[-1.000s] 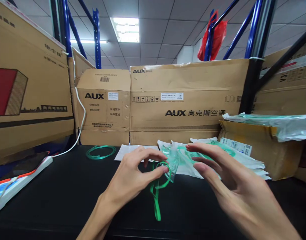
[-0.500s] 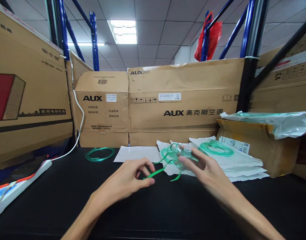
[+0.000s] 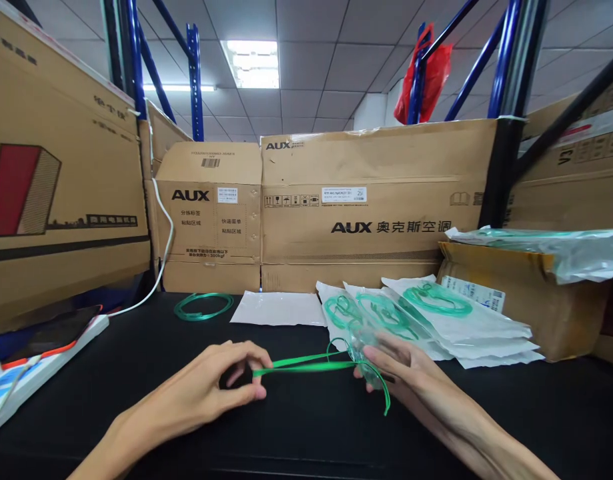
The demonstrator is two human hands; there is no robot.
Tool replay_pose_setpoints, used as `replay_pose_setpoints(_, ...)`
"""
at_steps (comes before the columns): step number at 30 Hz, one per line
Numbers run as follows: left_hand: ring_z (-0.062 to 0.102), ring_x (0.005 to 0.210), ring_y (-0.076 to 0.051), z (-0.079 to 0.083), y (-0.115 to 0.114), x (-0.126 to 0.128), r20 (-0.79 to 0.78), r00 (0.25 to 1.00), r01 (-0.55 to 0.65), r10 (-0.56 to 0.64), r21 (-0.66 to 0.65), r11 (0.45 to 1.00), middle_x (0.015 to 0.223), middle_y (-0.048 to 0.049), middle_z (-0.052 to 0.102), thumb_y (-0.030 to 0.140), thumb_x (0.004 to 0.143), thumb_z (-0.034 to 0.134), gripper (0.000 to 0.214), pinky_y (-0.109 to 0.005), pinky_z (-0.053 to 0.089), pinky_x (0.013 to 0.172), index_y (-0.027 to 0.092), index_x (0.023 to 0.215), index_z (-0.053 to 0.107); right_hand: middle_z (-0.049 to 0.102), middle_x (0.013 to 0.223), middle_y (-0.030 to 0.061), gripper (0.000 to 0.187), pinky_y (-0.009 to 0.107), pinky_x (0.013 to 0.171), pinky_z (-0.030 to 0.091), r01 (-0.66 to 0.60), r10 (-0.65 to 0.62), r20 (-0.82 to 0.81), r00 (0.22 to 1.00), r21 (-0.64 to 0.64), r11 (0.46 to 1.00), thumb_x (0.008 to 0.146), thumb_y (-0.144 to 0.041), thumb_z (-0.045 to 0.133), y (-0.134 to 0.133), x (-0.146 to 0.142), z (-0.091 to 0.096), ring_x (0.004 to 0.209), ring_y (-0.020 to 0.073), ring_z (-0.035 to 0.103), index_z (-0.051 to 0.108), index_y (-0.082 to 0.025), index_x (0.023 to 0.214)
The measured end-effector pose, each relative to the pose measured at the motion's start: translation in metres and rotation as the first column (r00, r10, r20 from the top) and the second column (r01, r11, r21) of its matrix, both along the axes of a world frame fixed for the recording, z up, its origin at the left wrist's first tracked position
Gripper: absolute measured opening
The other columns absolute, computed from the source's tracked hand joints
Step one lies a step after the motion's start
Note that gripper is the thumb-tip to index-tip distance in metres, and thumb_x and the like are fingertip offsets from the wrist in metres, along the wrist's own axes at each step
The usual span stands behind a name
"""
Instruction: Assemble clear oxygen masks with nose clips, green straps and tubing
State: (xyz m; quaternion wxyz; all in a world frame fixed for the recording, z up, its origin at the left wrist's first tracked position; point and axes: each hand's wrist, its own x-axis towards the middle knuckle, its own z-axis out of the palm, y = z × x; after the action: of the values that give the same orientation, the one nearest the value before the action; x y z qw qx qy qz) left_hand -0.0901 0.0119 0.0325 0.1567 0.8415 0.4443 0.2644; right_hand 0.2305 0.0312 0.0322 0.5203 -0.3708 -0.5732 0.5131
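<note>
Spanning the space between the two hands, a green strap is drawn out nearly level above the black desk. Its looped end is held at the curled fingers of the left hand, with the thumb set just below. By the right hand a clear mask is grasped between thumb and fingers, partly covered by them; the strap's other end is met there, and a loose green tail is left hanging below. The mask is thus placed right of centre, in front of several white packets, in which coiled green tubing can be seen. A flat white packet is laid to the left of these, and farther left a coil of green tubing is set on the desk. At the right, a brown cardboard box is topped by more packaging. The back is lined with AUX cartons, and at the left edge a white power strip is seen.
</note>
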Motion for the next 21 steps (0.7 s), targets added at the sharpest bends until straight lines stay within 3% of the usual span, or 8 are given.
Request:
replay_pose_setpoints(2,0.057,0.080,-0.016,0.000,0.002,0.000,0.034,0.999,-0.032,0.031,0.051,0.998,0.093,0.0033,0.070,0.041,0.102,0.054,0.019,-0.027,0.041,0.076,0.028,0.108,0.066,0.067,0.087,0.0029,0.033,0.027,0.062,0.055,-0.010,0.006,-0.069,0.998,-0.059,0.998,0.077,-0.045,0.082,0.003,-0.001,-0.006,0.080,0.0200,0.072,0.070,-0.018,0.091)
replay_pose_setpoints(5,0.061,0.086,-0.017,0.002,0.005,0.000,0.038,0.999,0.024,-0.028,0.114,0.993,0.091,0.0014,0.072,0.036,0.106,0.045,0.027,-0.029,0.041,0.084,0.025,0.096,0.067,0.068,0.085,0.0020,0.030,0.026,0.064,0.055,-0.002,-0.012,-0.127,0.992,-0.111,0.994,0.078,-0.043,0.083,0.005,-0.002,-0.014,0.079,0.0186,0.072,0.069,-0.018,0.087)
replay_pose_setpoints(9,0.061,0.091,-0.018,0.002,0.006,-0.003,-0.042,0.996,0.078,-0.076,0.048,0.996,0.093,0.0025,0.072,0.034,0.105,0.049,0.025,-0.031,0.039,0.096,0.027,0.094,0.070,0.076,0.092,0.0053,0.042,0.033,0.072,0.059,0.085,-0.092,-0.086,0.992,-0.087,0.993,0.080,-0.047,0.079,0.002,-0.005,-0.016,0.087,0.0245,0.075,0.067,-0.021,0.111)
replay_pose_setpoints(12,0.062,0.092,-0.017,-0.001,0.007,-0.007,-0.069,0.994,0.086,-0.085,0.007,0.996,0.091,0.0042,0.072,0.033,0.103,0.056,0.018,-0.031,0.035,0.104,0.028,0.096,0.072,0.078,0.110,0.0085,0.047,0.042,0.095,0.057,0.132,-0.147,0.154,0.977,0.107,0.986,0.083,-0.050,0.075,-0.003,-0.007,-0.014,0.109,0.0289,0.072,0.067,-0.023,0.122)
replay_pose_setpoints(14,0.063,0.091,-0.015,-0.003,0.006,-0.008,-0.069,0.992,0.108,-0.108,0.002,0.994,0.092,0.0039,0.071,0.032,0.102,0.058,0.019,-0.029,0.037,0.103,0.026,0.092,0.072,0.076,0.121,0.0078,0.038,0.046,0.104,0.052,0.047,-0.156,0.388,0.908,0.276,0.960,0.087,-0.047,0.071,-0.007,-0.008,-0.015,0.122,0.0309,0.066,0.071,-0.025,0.117)
replay_pose_setpoints(16,0.065,0.092,-0.014,-0.003,0.006,-0.010,-0.080,0.991,0.106,-0.107,-0.015,0.994,0.097,0.0031,0.069,0.034,0.101,0.060,0.020,-0.023,0.043,0.093,0.025,0.088,0.073,0.074,0.127,0.0058,0.034,0.049,0.103,0.053,-0.024,-0.215,0.567,0.795,0.384,0.923,0.089,-0.046,0.068,-0.011,-0.010,-0.021,0.123,0.0326,0.065,0.072,-0.030,0.119)
replay_pose_setpoints(18,0.066,0.092,-0.013,-0.002,0.008,-0.013,-0.111,0.992,0.062,-0.064,-0.023,0.998,0.103,0.0030,0.068,0.038,0.098,0.063,0.020,-0.020,0.046,0.082,0.025,0.088,0.074,0.075,0.126,0.0039,0.036,0.048,0.098,0.057,-0.022,-0.306,0.634,0.710,0.455,0.890,0.090,-0.046,0.067,-0.014,-0.011,-0.027,0.118,0.0328,0.069,0.071,-0.034,0.124)
replay_pose_setpoints(21,0.066,0.095,-0.016,0.002,0.022,-0.028,-0.165,0.984,-0.066,0.072,0.040,0.997,0.107,0.0010,0.068,0.043,0.098,0.061,0.021,-0.024,0.048,0.084,0.027,0.099,0.076,0.078,0.121,0.0020,0.037,0.043,0.092,0.061,-0.039,-0.366,0.642,0.674,0.525,0.850,0.090,-0.044,0.066,-0.016,-0.014,-0.036,0.110,0.0310,0.073,0.070,-0.036,0.126)
